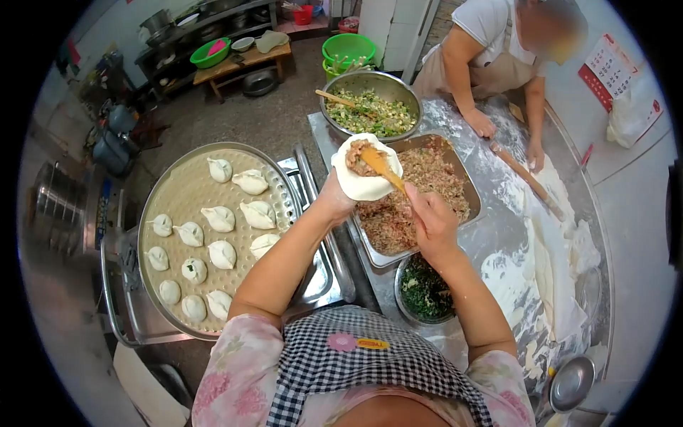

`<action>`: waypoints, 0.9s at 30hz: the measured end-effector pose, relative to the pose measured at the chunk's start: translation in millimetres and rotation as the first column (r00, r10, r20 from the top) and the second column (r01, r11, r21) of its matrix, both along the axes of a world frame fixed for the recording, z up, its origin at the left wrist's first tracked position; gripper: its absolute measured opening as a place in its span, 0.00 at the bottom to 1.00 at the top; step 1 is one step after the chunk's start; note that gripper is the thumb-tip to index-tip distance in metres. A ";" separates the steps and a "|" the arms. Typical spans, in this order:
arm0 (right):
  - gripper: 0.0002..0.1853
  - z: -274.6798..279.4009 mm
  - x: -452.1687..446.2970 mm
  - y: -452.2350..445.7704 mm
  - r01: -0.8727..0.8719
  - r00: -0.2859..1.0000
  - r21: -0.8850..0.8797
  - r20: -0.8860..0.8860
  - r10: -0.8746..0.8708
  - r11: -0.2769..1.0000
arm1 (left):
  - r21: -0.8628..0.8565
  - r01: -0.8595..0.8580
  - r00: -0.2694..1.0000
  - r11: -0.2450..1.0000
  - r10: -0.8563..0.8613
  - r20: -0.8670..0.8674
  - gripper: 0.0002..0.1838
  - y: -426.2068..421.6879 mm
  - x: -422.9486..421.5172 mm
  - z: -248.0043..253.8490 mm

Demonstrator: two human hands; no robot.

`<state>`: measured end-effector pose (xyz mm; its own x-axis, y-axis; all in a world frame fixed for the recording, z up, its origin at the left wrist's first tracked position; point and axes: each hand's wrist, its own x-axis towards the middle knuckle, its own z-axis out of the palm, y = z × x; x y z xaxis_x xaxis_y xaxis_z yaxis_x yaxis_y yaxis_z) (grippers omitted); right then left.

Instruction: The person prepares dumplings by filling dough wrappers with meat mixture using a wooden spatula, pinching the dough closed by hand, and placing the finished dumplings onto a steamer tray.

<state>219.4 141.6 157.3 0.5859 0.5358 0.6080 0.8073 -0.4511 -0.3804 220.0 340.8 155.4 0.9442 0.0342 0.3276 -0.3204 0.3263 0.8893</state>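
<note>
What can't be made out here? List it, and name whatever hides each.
Head view throughout:
Most fingers of the left hand: beneath the round white dough wrapper.
Part of the round perforated metal tray: under the left forearm.
Right edge of the round bowl of dark green filling: behind the right forearm.
Fine print on the red-and-white paper calendar: too small.

Fairly bright light (edges curved, corners black)

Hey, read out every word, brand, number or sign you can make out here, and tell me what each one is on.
Nothing reads clearly enough to quote.
Yellow label on the checked apron: lettering, too small to read.
Wall calendar: rows of numbers, too small and blurred to read reliably.
</note>
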 end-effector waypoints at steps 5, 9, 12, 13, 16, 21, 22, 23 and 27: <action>0.30 24.0 0.8 -15.9 -0.053 0.998 -0.233 0.020 0.059 0.971 | 0.079 -0.038 0.970 0.996 0.018 0.241 0.22 2.8 -3.4 0.5; 0.32 64.1 4.8 -39.5 -0.144 0.974 -0.281 -0.211 0.085 0.949 | 0.125 -0.050 0.975 0.991 0.022 0.220 0.26 5.6 -8.1 -8.1; 0.30 62.2 4.8 -32.9 -0.080 0.986 -0.143 -0.160 0.057 0.987 | 0.186 -0.081 0.987 0.979 0.053 0.150 0.25 7.1 -12.1 -8.2; 0.30 57.3 5.2 -28.7 -0.077 0.995 -0.185 -0.083 0.063 0.980 | 0.162 -0.047 0.992 0.986 0.027 0.124 0.25 4.6 -15.1 -4.1; 0.29 47.0 6.4 -23.2 -0.053 0.998 -0.283 0.025 0.063 0.958 | 0.056 0.031 0.999 0.998 -0.033 0.034 0.23 2.5 -21.1 4.2; 0.28 53.3 6.6 -37.2 -0.075 0.972 -0.217 -0.235 0.022 0.973 | 0.141 0.005 0.995 0.990 0.009 -0.100 0.24 16.3 -16.5 -13.1; 0.26 53.2 3.5 -35.4 -0.090 0.962 -0.198 -0.269 0.034 0.976 | 0.196 -0.055 0.998 0.979 0.056 -0.004 0.24 14.9 -14.3 -19.5; 0.24 53.6 -0.6 -30.3 -0.104 0.953 -0.177 -0.299 0.047 0.979 | 0.245 -0.119 0.990 0.962 0.097 0.098 0.25 13.8 -11.0 -23.0; 0.25 51.3 -10.2 -18.4 -0.109 0.961 -0.191 -0.270 0.055 0.975 | 0.369 -0.239 0.960 0.898 0.161 0.229 0.30 13.9 -4.5 -36.9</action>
<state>209.2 123.2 208.5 0.6582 0.6845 0.3134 0.7294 -0.4767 -0.4907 215.5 354.7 118.5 0.8503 0.0492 0.5240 -0.5156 -0.1221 0.8481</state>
